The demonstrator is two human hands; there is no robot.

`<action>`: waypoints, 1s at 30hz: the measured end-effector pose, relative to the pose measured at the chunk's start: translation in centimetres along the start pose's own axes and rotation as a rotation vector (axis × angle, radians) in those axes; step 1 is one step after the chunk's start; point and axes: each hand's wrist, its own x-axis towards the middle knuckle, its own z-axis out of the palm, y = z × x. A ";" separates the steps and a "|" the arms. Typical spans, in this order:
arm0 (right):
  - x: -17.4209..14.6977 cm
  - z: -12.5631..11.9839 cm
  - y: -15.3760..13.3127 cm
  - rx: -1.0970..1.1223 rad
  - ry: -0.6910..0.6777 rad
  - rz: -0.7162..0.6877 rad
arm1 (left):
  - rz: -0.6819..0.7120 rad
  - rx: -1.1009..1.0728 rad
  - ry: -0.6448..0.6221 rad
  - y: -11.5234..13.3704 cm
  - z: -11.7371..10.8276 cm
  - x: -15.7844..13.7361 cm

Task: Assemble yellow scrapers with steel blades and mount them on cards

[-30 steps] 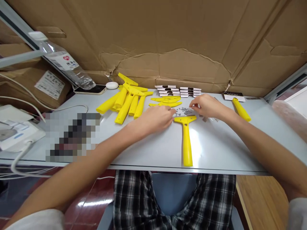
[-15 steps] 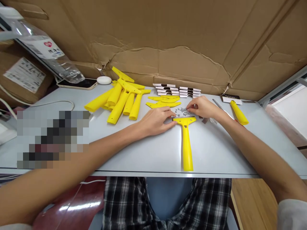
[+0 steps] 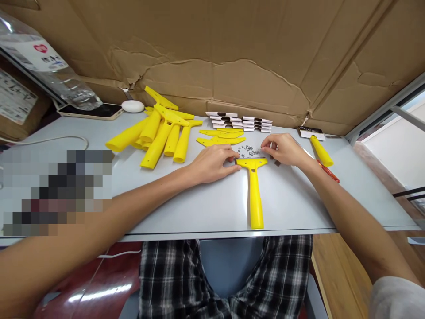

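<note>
A yellow scraper handle (image 3: 255,195) lies on the table in front of me, its wide head away from me and its grip pointing at the near edge. My left hand (image 3: 214,164) rests beside it, thumb and fingers closed on the left end of the head. Just beyond the head is a scatter of small metal screws (image 3: 249,150). At the right side of these screws, my right hand (image 3: 282,148) has its thumb and fingertips pinched together; whatever is between them is too small to make out. Flat yellow scraper pieces (image 3: 222,141) lie behind the screws.
Several yellow handles (image 3: 162,141) are piled at left. Stacked white-and-black packets (image 3: 226,122) stand along the cardboard. Right of my right arm are another yellow handle (image 3: 321,150) and a red-handled screwdriver (image 3: 328,172). A bottle (image 3: 49,66) and phone (image 3: 89,110) sit back left.
My right hand has drawn slightly right, away from the middle of the screws. My left hand keeps its grip at the scraper head. The whole view has shifted a little.
</note>
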 end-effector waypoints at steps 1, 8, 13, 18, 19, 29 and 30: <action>-0.2 0.2 0.2 -0.007 -0.002 -0.001 | 0.003 -0.012 0.002 0.0 -0.1 0.0; -0.1 1.1 1.2 -0.101 0.005 -0.013 | -0.142 -0.423 0.064 -0.2 -0.9 0.3; -0.4 1.3 0.9 -0.111 0.086 -0.080 | -0.071 -0.695 0.316 0.0 -0.8 0.4; -2.2 2.0 -3.3 0.263 0.092 -0.171 | 0.063 -0.680 0.464 0.1 0.0 0.3; -2.6 2.3 -4.3 0.349 0.051 -0.172 | 0.080 -0.680 0.466 0.2 0.2 0.3; -3.4 3.4 -6.5 0.809 -0.077 0.083 | 0.143 -0.510 0.265 0.4 0.1 -0.1; -3.3 3.2 -6.4 0.824 -0.056 0.098 | 0.126 -0.487 0.239 0.3 -0.2 0.0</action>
